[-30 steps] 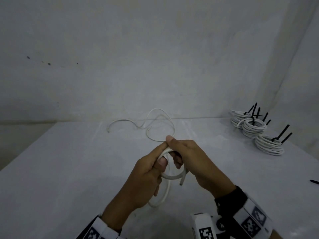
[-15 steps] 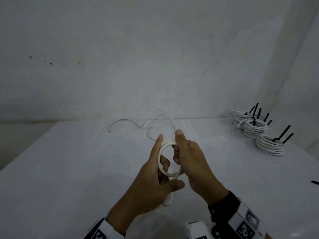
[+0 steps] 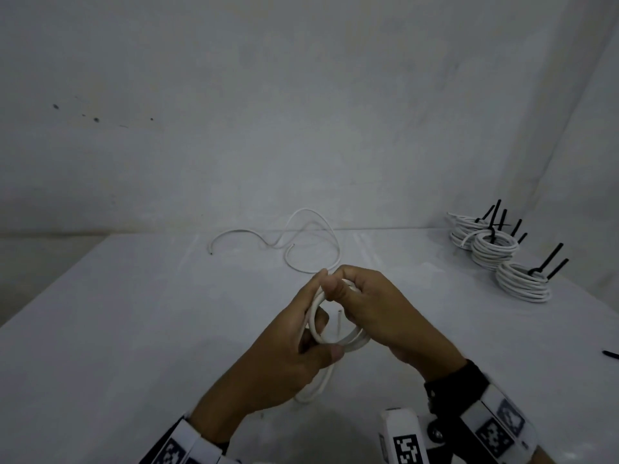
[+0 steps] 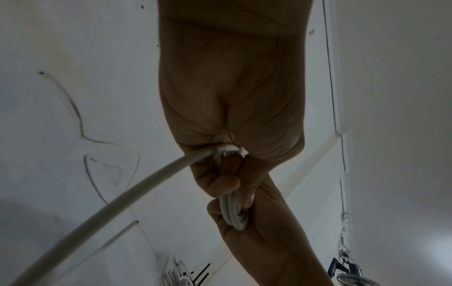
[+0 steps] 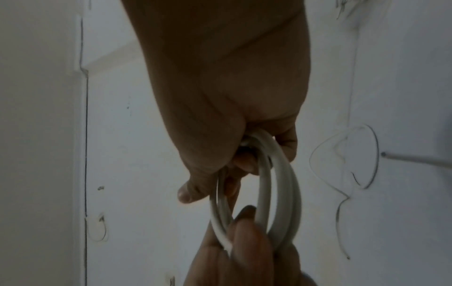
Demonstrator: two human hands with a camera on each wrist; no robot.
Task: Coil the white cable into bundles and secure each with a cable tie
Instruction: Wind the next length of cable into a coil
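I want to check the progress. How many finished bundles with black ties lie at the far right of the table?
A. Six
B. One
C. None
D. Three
D: three tied bundles sit there in a row, while both hands hold the coil being wound.

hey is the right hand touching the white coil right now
Touching. The right wrist view shows the right hand with fingers curled round the coil; the head view agrees.

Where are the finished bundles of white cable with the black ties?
In the head view, the three finished white cable bundles sit at the far right of the white table, near the wall corner, beyond and right of the right hand.
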